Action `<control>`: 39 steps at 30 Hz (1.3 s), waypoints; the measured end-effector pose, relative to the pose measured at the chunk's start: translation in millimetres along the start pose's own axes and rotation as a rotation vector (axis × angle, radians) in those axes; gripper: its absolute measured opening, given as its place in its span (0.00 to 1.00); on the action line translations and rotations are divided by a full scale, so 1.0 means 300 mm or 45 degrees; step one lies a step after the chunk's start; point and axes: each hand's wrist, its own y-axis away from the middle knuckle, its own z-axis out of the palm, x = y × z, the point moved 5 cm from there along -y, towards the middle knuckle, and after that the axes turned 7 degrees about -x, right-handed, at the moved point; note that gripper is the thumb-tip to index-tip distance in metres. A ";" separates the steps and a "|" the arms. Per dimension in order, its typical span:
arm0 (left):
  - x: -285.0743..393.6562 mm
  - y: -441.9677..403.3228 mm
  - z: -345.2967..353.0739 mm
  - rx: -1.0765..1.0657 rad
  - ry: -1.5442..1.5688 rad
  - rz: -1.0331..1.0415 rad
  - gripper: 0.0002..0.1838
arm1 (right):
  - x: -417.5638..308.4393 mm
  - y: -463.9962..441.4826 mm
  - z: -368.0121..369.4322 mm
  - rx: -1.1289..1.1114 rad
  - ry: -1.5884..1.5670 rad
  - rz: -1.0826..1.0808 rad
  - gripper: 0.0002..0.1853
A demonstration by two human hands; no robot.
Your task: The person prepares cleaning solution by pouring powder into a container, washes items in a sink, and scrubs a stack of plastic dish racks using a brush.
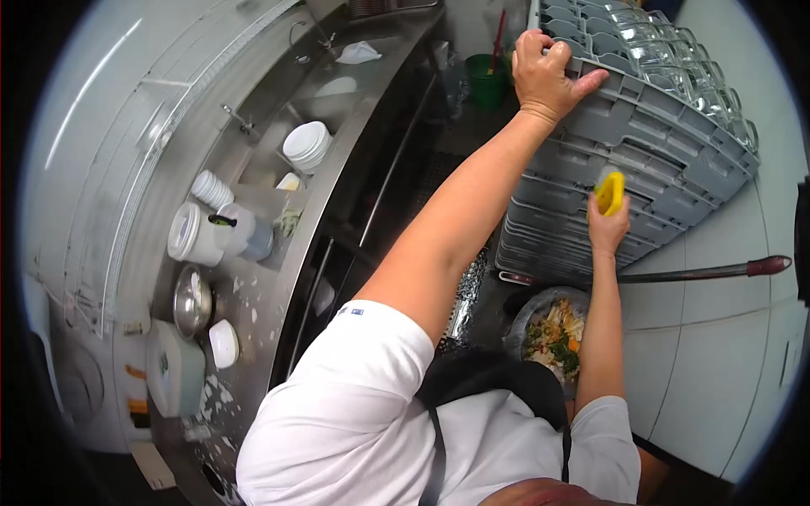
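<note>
At the upper right stands a tall stack of grey plastic glass racks [582, 160]. The top one holds several clear glasses [671, 67] in its compartments. My left hand [548, 78] grips the top rack's near corner, fingers curled over the rim and thumb spread along the edge. Lower down, my right hand [607, 226] is closed round a yellow hand brush [613, 192]. Its pale bristle side faces the racks' side wall; whether it touches the wall is hard to tell. Below the right forearm sits a bin [516, 333] of food scraps [557, 341].
A wet steel sink counter [325, 202] runs along the left, with stacked white tubs [307, 145], a metal bowl [193, 301] and a white bowl [224, 344]. A long handle [700, 274] juts out at the right. A green bucket [487, 83] stands at the back.
</note>
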 end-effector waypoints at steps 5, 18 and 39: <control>0.015 -0.021 0.003 -0.069 -0.016 0.041 0.31 | 0.254 -0.057 -0.194 0.673 -0.290 0.515 0.27; 0.006 -0.015 -0.017 -0.011 0.118 -0.028 0.27 | 0.207 -0.019 -0.051 0.430 -0.437 0.161 0.26; -2.516 0.906 -1.447 0.142 -0.642 -1.888 0.19 | -0.018 0.336 0.342 0.468 -0.505 0.807 0.24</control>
